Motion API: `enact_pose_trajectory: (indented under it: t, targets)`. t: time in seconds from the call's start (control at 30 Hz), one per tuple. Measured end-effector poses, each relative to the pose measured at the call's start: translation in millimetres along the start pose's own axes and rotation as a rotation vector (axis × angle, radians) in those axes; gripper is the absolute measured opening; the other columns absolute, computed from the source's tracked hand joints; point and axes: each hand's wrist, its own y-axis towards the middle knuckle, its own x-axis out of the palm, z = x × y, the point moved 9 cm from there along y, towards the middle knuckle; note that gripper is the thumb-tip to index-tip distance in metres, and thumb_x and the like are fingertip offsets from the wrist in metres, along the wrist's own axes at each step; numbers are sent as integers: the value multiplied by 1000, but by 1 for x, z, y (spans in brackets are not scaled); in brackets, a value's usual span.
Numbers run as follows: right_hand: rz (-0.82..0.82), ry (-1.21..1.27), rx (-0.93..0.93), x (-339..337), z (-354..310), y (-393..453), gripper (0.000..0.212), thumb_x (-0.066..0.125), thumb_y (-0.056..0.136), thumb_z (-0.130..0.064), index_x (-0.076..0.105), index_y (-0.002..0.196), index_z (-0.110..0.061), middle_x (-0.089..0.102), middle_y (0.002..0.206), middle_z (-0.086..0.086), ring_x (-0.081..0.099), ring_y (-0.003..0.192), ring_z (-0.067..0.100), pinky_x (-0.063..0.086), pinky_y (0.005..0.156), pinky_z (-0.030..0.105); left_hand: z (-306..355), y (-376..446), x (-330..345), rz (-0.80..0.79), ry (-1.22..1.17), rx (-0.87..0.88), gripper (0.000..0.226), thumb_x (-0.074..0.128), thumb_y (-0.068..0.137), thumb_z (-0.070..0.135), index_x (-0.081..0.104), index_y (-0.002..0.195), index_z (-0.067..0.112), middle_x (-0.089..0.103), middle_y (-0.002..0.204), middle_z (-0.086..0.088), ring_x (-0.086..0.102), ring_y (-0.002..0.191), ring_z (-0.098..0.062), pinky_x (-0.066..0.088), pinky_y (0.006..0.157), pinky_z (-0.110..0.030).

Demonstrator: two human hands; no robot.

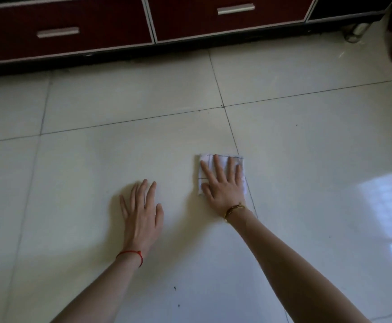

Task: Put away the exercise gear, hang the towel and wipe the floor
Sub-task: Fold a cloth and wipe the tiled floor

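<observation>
A small folded white cloth (241,180) with thin dark lines lies flat on the glossy pale tiled floor (307,159). My right hand (223,183) presses down on the cloth with straight, spread fingers and covers most of it. To its left, my left hand (141,213) rests flat on the bare tile, fingers straight, holding nothing. Each wrist wears a thin string bracelet.
A low dark red cabinet (97,26) with two drawers and metal handles runs along the far edge of the floor. A small metal fitting (356,31) sits by its right end. Small dark specks (174,288) lie on the near tiles.
</observation>
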Motion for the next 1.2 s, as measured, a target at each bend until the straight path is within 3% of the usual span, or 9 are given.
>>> enact_pose_trajectory:
  t: [0.13,0.27,0.4,0.57,0.73,1.03,1.2]
  targets:
    - [-31,-1,-205,22,-74,-26,61,23,94,-47,2,150,-36,-5,160,2,-17,142,40,-8,114,57,-32,-18,-13,8,19,-77,60,27,91,35,38,146,15,32,155,-6,28,144,-29,20,114,-64]
    - [-13,-39,-308,30,-90,-56,60,25,96,-45,1,150,-36,-4,160,1,-14,144,36,-2,115,55,-52,-39,-28,37,26,-136,59,26,93,34,37,147,15,31,155,-6,29,143,-30,19,115,-62]
    - [-34,-73,-258,26,-67,-56,59,17,94,-51,-1,149,-40,-5,160,-1,-13,144,36,0,116,55,-73,-59,-37,45,31,-204,58,24,93,32,37,147,16,32,154,-6,31,142,-30,22,114,-63]
    - [-94,-54,-84,20,-60,-18,66,4,84,-58,-6,147,-44,-13,159,-3,-18,142,40,-12,115,53,-105,-75,-47,66,37,-278,56,27,93,30,38,146,15,35,153,-8,34,140,-32,25,112,-63]
    - [-88,-78,-39,20,-98,25,60,18,94,-49,-6,149,-38,-14,159,2,-19,141,42,-11,114,56,-136,-83,-52,75,45,-355,55,26,96,29,37,147,14,35,154,-9,34,140,-34,26,112,-62]
    - [-97,-87,-391,46,-225,27,59,24,97,-46,-2,149,-38,-8,159,1,-19,141,41,-15,114,53,-177,-86,-42,86,18,-466,56,23,96,30,33,149,15,30,155,-9,27,143,-34,20,115,-62]
    - [-68,-116,-604,59,-237,-6,58,21,96,-47,3,150,-37,-2,160,0,-12,144,38,-4,115,55,-181,-75,-41,113,11,-474,56,26,94,29,38,147,14,33,153,-8,31,141,-34,22,114,-62]
